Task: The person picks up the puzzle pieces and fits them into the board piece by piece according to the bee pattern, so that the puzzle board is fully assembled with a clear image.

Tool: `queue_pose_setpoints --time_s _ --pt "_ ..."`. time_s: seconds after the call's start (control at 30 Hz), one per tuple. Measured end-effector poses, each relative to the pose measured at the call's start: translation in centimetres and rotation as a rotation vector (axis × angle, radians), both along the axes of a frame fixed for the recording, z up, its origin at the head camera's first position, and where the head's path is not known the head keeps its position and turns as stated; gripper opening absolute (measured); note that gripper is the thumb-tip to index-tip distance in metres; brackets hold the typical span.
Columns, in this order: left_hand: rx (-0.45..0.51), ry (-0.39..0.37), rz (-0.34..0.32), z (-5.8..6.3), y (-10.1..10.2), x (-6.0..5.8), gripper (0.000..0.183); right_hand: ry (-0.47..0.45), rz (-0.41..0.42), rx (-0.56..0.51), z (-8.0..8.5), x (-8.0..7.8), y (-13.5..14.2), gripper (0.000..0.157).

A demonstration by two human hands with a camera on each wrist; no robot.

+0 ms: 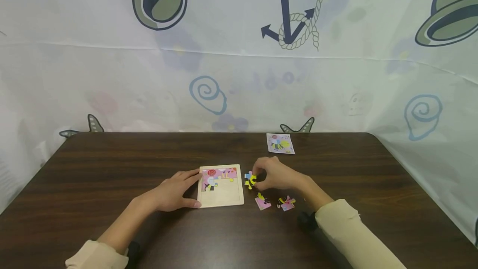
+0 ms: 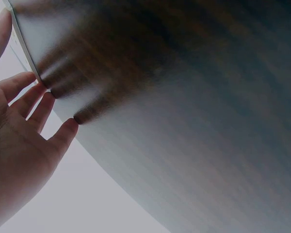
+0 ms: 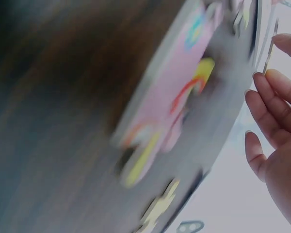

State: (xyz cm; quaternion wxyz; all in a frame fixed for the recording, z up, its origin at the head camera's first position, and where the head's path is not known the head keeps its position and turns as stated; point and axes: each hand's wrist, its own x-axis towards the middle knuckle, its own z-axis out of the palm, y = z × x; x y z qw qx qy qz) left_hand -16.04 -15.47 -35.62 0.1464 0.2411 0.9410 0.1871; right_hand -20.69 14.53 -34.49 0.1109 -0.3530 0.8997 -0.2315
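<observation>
A square wooden puzzle board (image 1: 221,199) lies on the table, with pink pieces (image 1: 228,173) fitted along its top and upper left. My left hand (image 1: 171,192) rests at its left edge, fingertips by the upper corner and thumb by the lower one. Just right of the board, my right hand (image 1: 281,173) pinches a yellow-and-black striped puzzle piece (image 1: 249,181) between thumb and fingers. In the right wrist view this piece (image 3: 269,56) shows edge-on. Below that hand lie two loose pink puzzle pieces, one nearer the board (image 1: 263,203) and another (image 1: 286,205) further right.
Near the table's far edge lies a picture card (image 1: 281,143) with a bee on pink. A pale yellowish piece (image 3: 157,206) appears low in the right wrist view. Behind the dark wooden table (image 1: 112,161) hangs a printed cloth (image 1: 239,65).
</observation>
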Motion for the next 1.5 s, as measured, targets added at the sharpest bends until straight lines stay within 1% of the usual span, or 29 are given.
queue_pose_setpoints --time_s 0.23,0.43,0.6,0.73,0.93,1.2,1.5 --pt "0.003 -0.024 0.018 0.1 0.1 0.0 0.082 0.011 0.054 0.017 0.2 0.1 -3.0 0.018" --pt "0.004 -0.029 0.011 0.2 0.2 -0.1 0.081 -0.02 0.049 0.038 0.4 0.2 -5.1 0.019" --pt "0.008 -0.031 0.006 0.2 0.1 -0.1 0.081 0.013 0.061 0.063 0.2 0.0 -6.2 0.019" --pt "0.01 -0.029 0.004 0.2 0.1 -0.2 0.081 0.038 0.069 0.084 0.1 -0.1 -6.9 0.019" --pt "0.015 -0.03 -0.001 0.2 0.0 -0.2 0.081 0.05 0.069 0.116 -0.2 -0.3 -7.5 0.017" --pt "0.012 -0.026 -0.003 0.1 0.0 -0.2 0.081 0.071 0.077 0.145 -0.4 -0.3 -7.9 0.017" --pt "0.008 -0.027 -0.001 0.2 0.0 -0.1 0.081 0.072 0.068 0.168 -0.4 -0.1 -7.9 0.017"
